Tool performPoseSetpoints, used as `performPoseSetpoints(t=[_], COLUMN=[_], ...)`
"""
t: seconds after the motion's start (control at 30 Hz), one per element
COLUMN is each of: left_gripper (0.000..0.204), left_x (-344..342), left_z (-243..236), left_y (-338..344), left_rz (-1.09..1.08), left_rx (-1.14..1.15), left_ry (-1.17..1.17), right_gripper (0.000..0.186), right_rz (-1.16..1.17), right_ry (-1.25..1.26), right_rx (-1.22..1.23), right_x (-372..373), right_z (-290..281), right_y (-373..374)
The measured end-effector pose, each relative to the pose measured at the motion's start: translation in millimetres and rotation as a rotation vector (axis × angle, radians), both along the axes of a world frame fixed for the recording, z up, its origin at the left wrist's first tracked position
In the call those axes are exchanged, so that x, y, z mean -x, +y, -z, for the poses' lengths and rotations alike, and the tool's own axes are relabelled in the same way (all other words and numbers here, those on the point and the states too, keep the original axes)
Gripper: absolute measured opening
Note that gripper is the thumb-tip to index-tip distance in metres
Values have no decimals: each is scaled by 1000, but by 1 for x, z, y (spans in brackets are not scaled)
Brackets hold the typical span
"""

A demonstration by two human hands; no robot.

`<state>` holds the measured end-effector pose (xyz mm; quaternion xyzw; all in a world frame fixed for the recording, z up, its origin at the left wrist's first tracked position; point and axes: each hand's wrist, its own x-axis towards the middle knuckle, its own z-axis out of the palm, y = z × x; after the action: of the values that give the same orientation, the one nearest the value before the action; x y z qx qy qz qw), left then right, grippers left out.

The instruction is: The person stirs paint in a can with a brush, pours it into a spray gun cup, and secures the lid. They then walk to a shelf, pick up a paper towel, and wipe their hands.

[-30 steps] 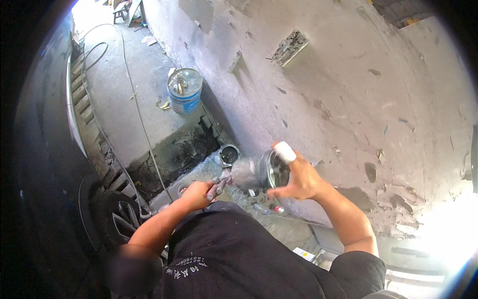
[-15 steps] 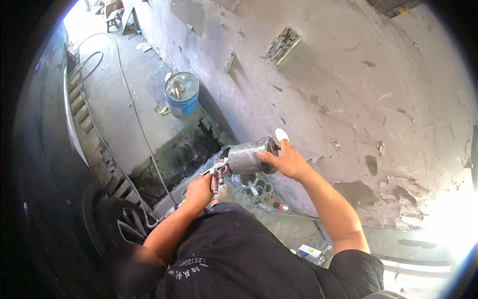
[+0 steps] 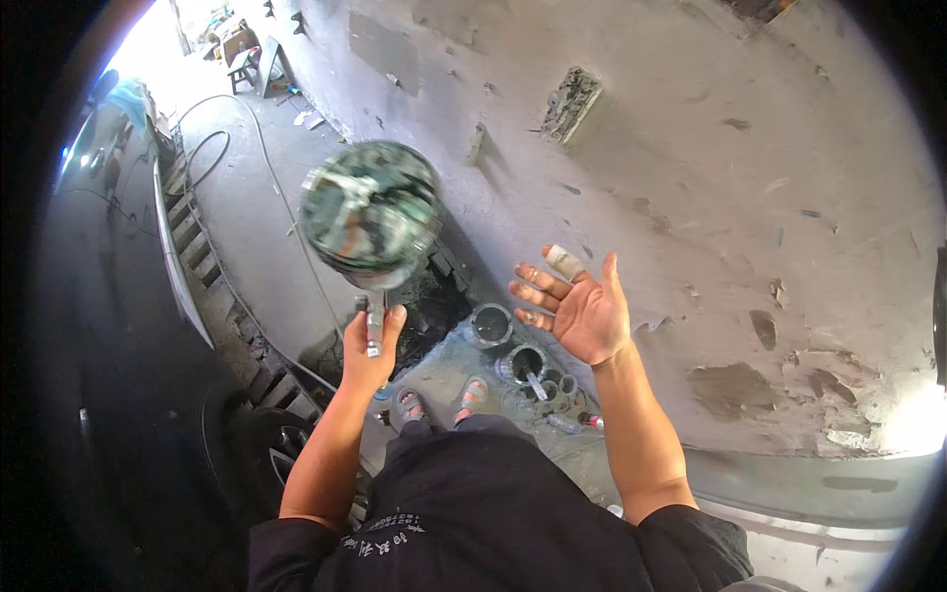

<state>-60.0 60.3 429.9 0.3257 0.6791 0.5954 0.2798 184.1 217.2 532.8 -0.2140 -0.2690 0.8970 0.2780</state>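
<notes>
A spray gun is upright in my left hand, whose fingers are wrapped round its handle. Above the hand stands the gun's large cup, its paint-smeared lid turned up toward me and blurred by motion. My right hand is held out to the right of the gun, palm up and fingers spread, with nothing in it. One of its fingers has a whitish wrapping. The gun's trigger is hidden behind my left hand.
A dark car stands close on my left. A hose runs over the floor beside a slotted drain. Near my feet, open cans, cups and a bottle line the rough wall. A small stool is far off.
My right hand has let go of the cup and opened. The spray gun has swung from lying sideways to upright and moved left; its cup now covers the blue bucket.
</notes>
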Motion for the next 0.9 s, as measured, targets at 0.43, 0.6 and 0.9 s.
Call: performPoseSetpoints(t=[0.43,0.6,0.9], left_gripper=[26,25,30], left_x=[52,63,55], left_z=[-36,-61,-105], left_y=[-13,-18,-9], left_rz=[-129,-240,-465], left_rx=[-109,-122,-394], left_ry=[-152,-237,-346], right_gripper=[47,42,49], right_rz=[31,31,-430], right_ry=[-235,-264,-283], right_rx=[-132,-130,-248], right_x=[67,91,111], right_z=[43,61,114], right_y=[-9,-14,-19])
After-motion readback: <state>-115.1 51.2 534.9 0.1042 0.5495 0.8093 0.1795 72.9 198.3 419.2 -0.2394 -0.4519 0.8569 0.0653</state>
